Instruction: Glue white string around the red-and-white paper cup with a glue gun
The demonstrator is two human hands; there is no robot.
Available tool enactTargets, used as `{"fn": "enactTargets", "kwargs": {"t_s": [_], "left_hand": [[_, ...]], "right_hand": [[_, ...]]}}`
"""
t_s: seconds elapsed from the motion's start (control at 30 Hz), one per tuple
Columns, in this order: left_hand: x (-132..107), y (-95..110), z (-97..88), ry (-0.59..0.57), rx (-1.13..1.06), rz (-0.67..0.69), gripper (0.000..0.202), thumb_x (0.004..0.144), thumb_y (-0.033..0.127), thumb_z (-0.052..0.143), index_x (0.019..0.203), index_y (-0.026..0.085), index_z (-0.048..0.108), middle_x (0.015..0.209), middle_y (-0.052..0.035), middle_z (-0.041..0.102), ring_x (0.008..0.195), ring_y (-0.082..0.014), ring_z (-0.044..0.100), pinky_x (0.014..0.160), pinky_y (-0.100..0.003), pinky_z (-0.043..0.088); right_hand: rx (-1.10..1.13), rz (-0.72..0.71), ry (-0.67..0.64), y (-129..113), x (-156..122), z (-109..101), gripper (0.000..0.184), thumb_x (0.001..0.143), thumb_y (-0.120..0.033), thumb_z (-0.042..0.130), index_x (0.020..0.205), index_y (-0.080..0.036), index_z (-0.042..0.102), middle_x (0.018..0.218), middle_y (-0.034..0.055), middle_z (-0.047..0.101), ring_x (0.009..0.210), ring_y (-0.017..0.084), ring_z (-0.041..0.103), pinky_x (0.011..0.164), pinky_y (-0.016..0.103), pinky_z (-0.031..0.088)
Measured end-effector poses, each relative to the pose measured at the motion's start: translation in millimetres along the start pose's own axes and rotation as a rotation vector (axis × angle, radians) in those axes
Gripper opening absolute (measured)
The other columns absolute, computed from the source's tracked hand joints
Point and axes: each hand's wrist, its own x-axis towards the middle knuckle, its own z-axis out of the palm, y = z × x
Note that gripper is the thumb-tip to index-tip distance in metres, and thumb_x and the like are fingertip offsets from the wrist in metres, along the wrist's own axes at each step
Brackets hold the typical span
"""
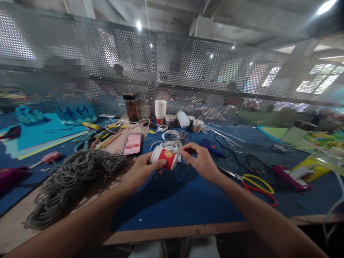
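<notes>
A white paper cup (166, 158) with a red panel and gold print lies tilted on its side in my left hand (146, 165), thumb across the front. My right hand (197, 157) is beside the cup's right end, thumb and forefinger pinched together. What sits between those fingertips, if anything, is too small to make out. Just behind the cup is a tangle of thin grey cord (180, 137) with white strips. The cup's inside is hidden from me.
A heap of grey cord (77, 179) lies left. Scissors (254, 181) with yellow and red handles and a purple glue gun (291, 177) lie right. Stacked paper cups (160, 109) and a dark-lidded jar (130, 107) stand behind, before a perforated metal screen (172, 64).
</notes>
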Motion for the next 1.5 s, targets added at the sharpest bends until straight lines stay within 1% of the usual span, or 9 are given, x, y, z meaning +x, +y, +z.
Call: {"fn": "enactTargets", "kwargs": {"t_s": [0.17,0.37,0.67,0.87,1.2,1.5], "left_hand": [[0.0,-0.7,-0.9,0.005,-0.013,0.007,0.020,0.073,0.033,0.079,0.083,0.018,0.072,0.071,-0.0019,0.069,0.061,-0.0132,0.058,0.056,-0.023,0.046],[0.9,-4.4,-2.8,-0.002,-0.012,0.025,0.023,0.073,0.032,0.080,0.089,0.017,0.073,0.079,-0.0037,0.072,0.063,-0.0136,0.059,0.058,-0.023,0.048],[0.8,-3.6,-4.7,-0.028,0.014,0.037,0.026,0.076,0.034,0.079,0.092,0.015,0.071,0.078,-0.0024,0.070,0.065,-0.0118,0.058,0.059,-0.021,0.047],[-0.1,-4.0,-6.4,-0.046,0.019,0.047,0.025,0.078,0.034,0.078,0.093,0.015,0.071,0.076,-0.0015,0.069,0.065,-0.0111,0.057,0.059,-0.021,0.045],[2.8,-12.2,-9.7,-0.066,0.043,0.063,0.025,0.078,0.035,0.078,0.092,0.015,0.070,0.077,-0.0020,0.069,0.067,-0.0119,0.057,0.062,-0.022,0.045],[0.6,-8.7,-12.1,-0.061,0.077,0.058,0.027,0.078,0.036,0.078,0.091,0.014,0.070,0.075,-0.0020,0.068,0.067,-0.0124,0.056,0.062,-0.023,0.044]], "right_hand": [[0.023,0.008,-0.017,-0.9,0.0,0.4,0.018,0.093,-0.037,0.059,0.092,-0.021,0.065,0.080,-0.0005,0.065,0.062,0.012,0.059,0.060,0.024,0.048],[0.019,0.012,-0.027,-0.2,0.3,0.2,0.017,0.093,-0.037,0.060,0.092,-0.020,0.065,0.078,-0.0011,0.065,0.060,0.011,0.059,0.061,0.024,0.047],[0.034,0.022,-0.047,0.2,0.6,-0.5,0.018,0.092,-0.037,0.060,0.091,-0.020,0.065,0.077,-0.0010,0.064,0.060,0.011,0.059,0.060,0.024,0.047],[0.046,0.022,-0.053,2.9,0.8,0.4,0.016,0.092,-0.035,0.061,0.093,-0.020,0.066,0.080,-0.0005,0.066,0.059,0.011,0.058,0.060,0.024,0.048],[0.054,0.025,-0.064,4.3,1.6,0.9,0.016,0.091,-0.035,0.061,0.091,-0.020,0.066,0.078,-0.0009,0.065,0.058,0.011,0.058,0.059,0.024,0.048],[0.051,0.039,-0.075,3.5,2.1,0.4,0.016,0.091,-0.035,0.061,0.091,-0.019,0.065,0.076,-0.0011,0.065,0.058,0.011,0.059,0.058,0.024,0.048]]}}
